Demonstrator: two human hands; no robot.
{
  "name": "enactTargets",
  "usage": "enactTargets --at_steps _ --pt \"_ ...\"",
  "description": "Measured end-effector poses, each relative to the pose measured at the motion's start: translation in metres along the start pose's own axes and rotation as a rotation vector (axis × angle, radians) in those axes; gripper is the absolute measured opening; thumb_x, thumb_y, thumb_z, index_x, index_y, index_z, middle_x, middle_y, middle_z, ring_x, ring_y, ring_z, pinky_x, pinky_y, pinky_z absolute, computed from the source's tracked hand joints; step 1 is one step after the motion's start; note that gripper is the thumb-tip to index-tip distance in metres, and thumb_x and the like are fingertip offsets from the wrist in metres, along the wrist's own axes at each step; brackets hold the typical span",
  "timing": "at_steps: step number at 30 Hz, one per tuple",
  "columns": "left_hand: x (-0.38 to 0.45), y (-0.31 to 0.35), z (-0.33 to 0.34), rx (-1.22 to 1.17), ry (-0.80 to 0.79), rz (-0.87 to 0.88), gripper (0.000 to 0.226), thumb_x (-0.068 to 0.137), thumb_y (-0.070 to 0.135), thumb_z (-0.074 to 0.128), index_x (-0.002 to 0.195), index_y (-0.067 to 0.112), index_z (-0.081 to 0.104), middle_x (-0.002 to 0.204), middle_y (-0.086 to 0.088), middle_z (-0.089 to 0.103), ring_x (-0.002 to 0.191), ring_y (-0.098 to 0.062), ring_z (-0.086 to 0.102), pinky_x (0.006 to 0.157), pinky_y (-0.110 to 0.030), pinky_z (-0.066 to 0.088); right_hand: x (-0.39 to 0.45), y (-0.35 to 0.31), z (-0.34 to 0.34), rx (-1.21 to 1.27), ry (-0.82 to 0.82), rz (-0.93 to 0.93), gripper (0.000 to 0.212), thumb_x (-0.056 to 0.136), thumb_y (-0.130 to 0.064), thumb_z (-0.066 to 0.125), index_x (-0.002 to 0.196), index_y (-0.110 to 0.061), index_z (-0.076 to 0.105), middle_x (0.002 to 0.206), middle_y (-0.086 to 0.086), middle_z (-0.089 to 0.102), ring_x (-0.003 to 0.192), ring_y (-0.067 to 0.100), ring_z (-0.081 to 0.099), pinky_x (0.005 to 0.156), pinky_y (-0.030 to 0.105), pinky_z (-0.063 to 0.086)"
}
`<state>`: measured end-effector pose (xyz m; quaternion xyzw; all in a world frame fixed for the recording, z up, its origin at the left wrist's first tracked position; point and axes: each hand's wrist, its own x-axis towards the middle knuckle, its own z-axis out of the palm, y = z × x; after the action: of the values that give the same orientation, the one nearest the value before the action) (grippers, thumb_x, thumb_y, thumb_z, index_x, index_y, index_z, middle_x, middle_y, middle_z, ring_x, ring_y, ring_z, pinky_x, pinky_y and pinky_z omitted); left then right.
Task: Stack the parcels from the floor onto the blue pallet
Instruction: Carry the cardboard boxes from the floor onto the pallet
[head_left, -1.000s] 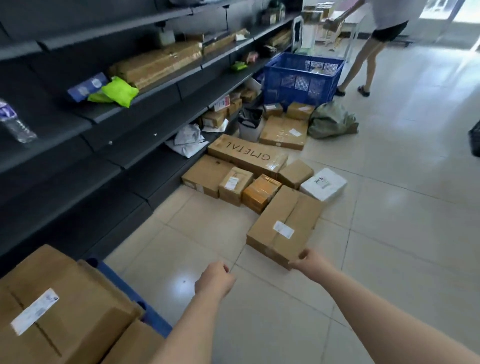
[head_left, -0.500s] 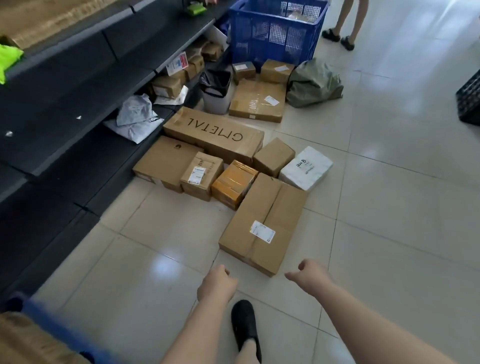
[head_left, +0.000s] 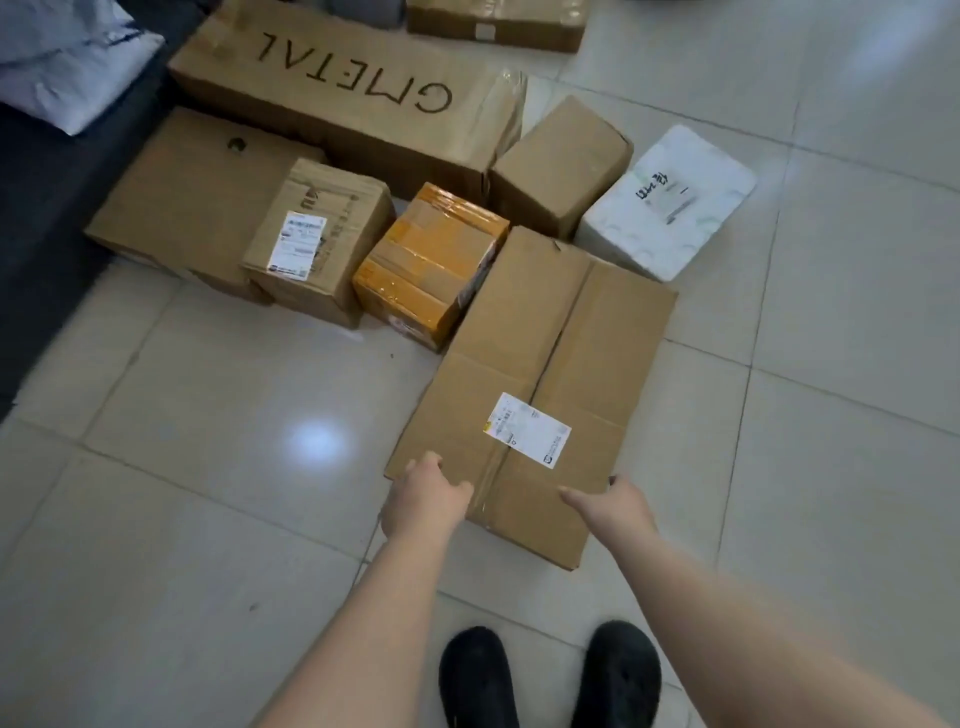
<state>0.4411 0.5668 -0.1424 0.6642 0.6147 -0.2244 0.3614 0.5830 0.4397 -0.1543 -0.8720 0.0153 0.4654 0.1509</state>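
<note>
A large flat cardboard parcel (head_left: 545, 353) with a white label lies on the tiled floor right in front of me. My left hand (head_left: 427, 500) is at its near left corner with the fingers curled over the edge. My right hand (head_left: 613, 503) touches its near right corner, fingers apart. Behind it lie an orange-taped parcel (head_left: 431, 260), a labelled brown box (head_left: 317, 239), a small brown box (head_left: 561, 161), a white foam box (head_left: 670, 202), a long box marked GMETAL (head_left: 337, 88) and a flat brown box (head_left: 192, 192). The blue pallet is out of view.
A dark shelf base (head_left: 31, 234) runs along the left, with a grey mail bag (head_left: 67, 67) on it. Another brown box (head_left: 493, 23) lies at the top edge. My two black shoes (head_left: 478, 675) stand just short of the large parcel. Bare tiles lie left and right.
I have stepped closer and bent down over the parcels. Both hands moved forward from the air onto the near edge of the large flat parcel. The pallet left the view.
</note>
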Motion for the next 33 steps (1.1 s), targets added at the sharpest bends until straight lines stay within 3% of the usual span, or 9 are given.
enactTargets --at_steps 5,8,10,13,16,22,28,33 --pt "0.133 -0.003 0.058 0.047 0.139 -0.015 0.077 0.081 0.051 0.060 0.144 0.017 0.030 0.148 -0.005 0.034 0.137 -0.026 0.031 0.107 -0.045 0.031 0.131 0.014 0.055 0.114 0.121 0.132 0.105 0.064 -0.047 0.081 0.140 -0.002 0.025 0.143 0.018 0.036 0.130 0.035 0.041 0.102 0.043 0.039" --pt "0.193 -0.009 0.076 0.044 0.153 -0.073 0.101 0.074 0.065 0.060 0.150 0.017 0.014 0.156 -0.002 0.022 0.143 -0.024 0.020 0.115 -0.052 0.015 0.183 0.017 0.068 0.096 0.237 0.181 0.113 0.060 -0.056 0.079 0.142 -0.002 0.024 0.144 0.019 0.029 0.133 0.037 0.032 0.104 0.047 0.034" --pt "0.215 -0.010 0.084 -0.059 0.123 -0.131 0.107 0.070 0.069 0.061 0.150 0.018 0.012 0.155 -0.002 0.023 0.141 -0.027 0.024 0.115 -0.053 0.016 0.202 0.021 0.067 0.125 0.297 0.218 0.114 0.057 -0.060 0.078 0.141 -0.003 0.025 0.144 0.019 0.027 0.134 0.037 0.028 0.104 0.049 0.033" --pt "0.217 -0.015 0.099 -0.106 0.190 -0.109 0.102 0.067 0.066 0.066 0.145 0.016 0.024 0.148 -0.005 0.033 0.135 -0.030 0.031 0.109 -0.051 0.028 0.214 0.031 0.065 0.267 0.252 0.258 0.118 0.055 -0.056 0.082 0.143 -0.005 0.021 0.147 0.018 0.029 0.135 0.037 0.030 0.109 0.050 0.031" --pt "0.197 -0.020 0.110 -0.145 0.226 -0.115 0.096 0.067 0.061 0.070 0.141 0.015 0.031 0.144 -0.007 0.038 0.131 -0.031 0.035 0.104 -0.048 0.033 0.212 0.040 0.057 0.396 0.192 0.241 0.115 0.056 -0.045 0.086 0.143 -0.003 0.023 0.145 0.018 0.037 0.132 0.037 0.039 0.108 0.050 0.034" --pt "0.111 -0.024 0.086 -0.109 0.452 -0.163 0.085 0.063 0.068 0.068 0.126 0.015 0.047 0.130 -0.008 0.049 0.122 -0.029 0.043 0.099 -0.044 0.031 0.134 0.051 0.025 0.378 0.212 0.096 0.110 0.047 -0.051 0.087 0.138 -0.012 0.038 0.137 0.009 0.050 0.124 0.031 0.049 0.104 0.049 0.041" --pt "-0.020 -0.039 0.008 -0.054 0.431 -0.278 0.074 0.067 0.067 0.064 0.117 0.013 0.056 0.123 -0.010 0.055 0.119 -0.030 0.045 0.098 -0.043 0.030 0.001 0.041 -0.034 0.179 0.217 0.086 0.093 0.048 -0.050 0.086 0.124 -0.013 0.048 0.125 0.011 0.057 0.113 0.035 0.055 0.096 0.049 0.047" --pt "-0.159 -0.056 -0.089 -0.141 0.499 -0.362 0.071 0.069 0.061 0.068 0.119 0.013 0.057 0.126 -0.010 0.055 0.122 -0.029 0.044 0.098 -0.043 0.030 -0.133 0.012 -0.076 0.117 0.143 -0.089 0.080 0.053 -0.048 0.085 0.118 -0.013 0.053 0.119 0.010 0.062 0.108 0.033 0.059 0.092 0.046 0.049"
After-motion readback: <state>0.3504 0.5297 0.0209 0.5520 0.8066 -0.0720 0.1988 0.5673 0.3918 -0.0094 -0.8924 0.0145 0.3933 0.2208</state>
